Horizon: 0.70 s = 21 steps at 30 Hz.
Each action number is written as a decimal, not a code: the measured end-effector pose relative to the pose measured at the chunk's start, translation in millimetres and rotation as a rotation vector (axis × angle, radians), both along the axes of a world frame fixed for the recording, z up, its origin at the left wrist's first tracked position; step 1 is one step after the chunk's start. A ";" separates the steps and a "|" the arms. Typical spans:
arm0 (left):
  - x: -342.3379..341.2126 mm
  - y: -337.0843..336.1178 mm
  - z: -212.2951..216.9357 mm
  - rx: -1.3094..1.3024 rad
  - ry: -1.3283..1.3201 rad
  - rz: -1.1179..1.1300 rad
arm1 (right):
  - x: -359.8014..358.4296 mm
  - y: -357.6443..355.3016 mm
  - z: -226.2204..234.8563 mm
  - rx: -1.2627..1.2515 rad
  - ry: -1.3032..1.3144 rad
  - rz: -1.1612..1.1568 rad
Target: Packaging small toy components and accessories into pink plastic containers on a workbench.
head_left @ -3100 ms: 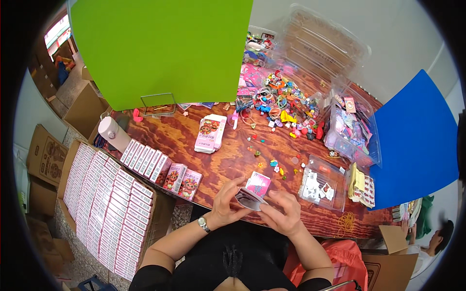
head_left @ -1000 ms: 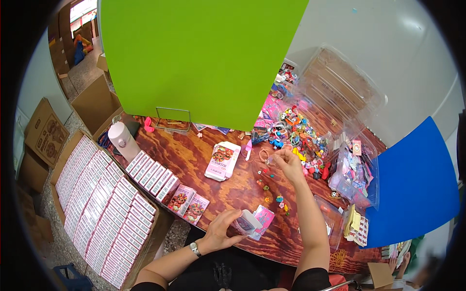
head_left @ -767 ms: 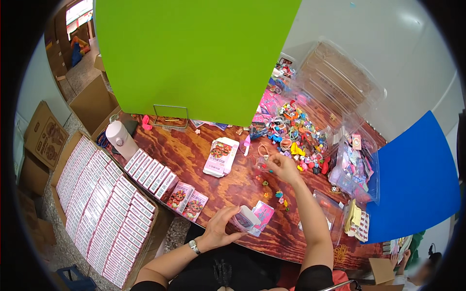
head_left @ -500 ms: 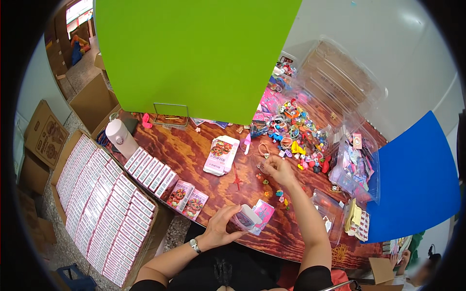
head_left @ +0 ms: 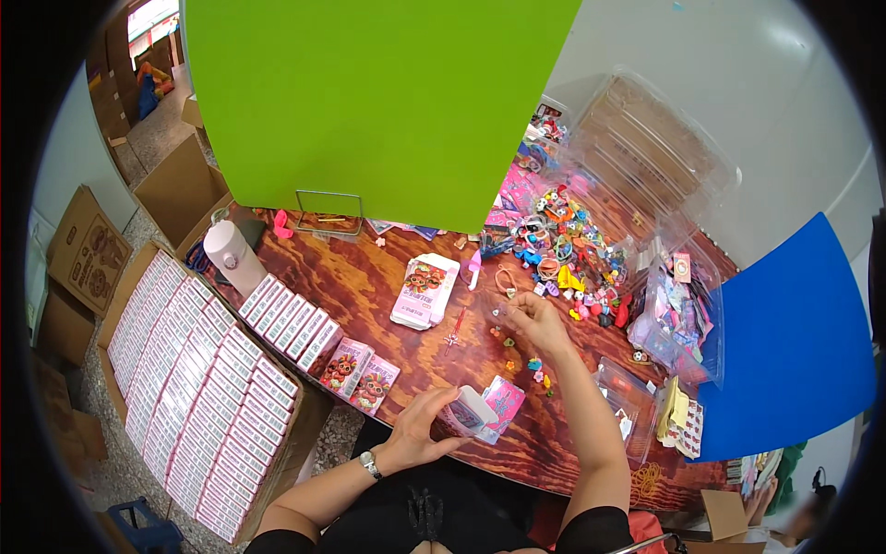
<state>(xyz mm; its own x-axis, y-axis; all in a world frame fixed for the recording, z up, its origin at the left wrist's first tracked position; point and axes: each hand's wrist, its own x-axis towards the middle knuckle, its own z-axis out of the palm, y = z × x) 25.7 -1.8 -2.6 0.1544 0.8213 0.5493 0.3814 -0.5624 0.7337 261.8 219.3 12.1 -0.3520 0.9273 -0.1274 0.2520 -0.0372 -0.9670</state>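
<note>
Your left hand (head_left: 426, 434) curls around one open pink carton (head_left: 472, 413) near the table's front edge, beside a printed pink card (head_left: 507, 401). Your right arm reaches forward, fingertips narrowed, contents unclear, that hand (head_left: 537, 325) near the trinket pile (head_left: 565, 242). Leftward lie two lettered boxes (head_left: 375, 384).

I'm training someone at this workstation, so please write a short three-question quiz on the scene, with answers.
1. Which hand holds the small open carton?
2. True or false: the blue board is to the right of the green board.
3. What stands in a row beside the pale pink bottle: (a) cups, (b) small boxes, (c) candles?

Key: 1. The left hand. 2. True. 3. b.
</note>
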 end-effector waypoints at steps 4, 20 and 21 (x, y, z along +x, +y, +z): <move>0.3 2.2 0.0 0.001 -0.011 -0.016 | 9.9 -14.3 -4.0 0.100 -0.210 0.057; 4.5 22.0 3.2 -0.283 0.026 0.164 | -10.3 -66.3 80.9 0.236 -0.400 0.173; 5.1 22.8 2.9 -0.285 0.027 0.166 | -14.8 -70.8 92.5 0.236 -0.399 0.174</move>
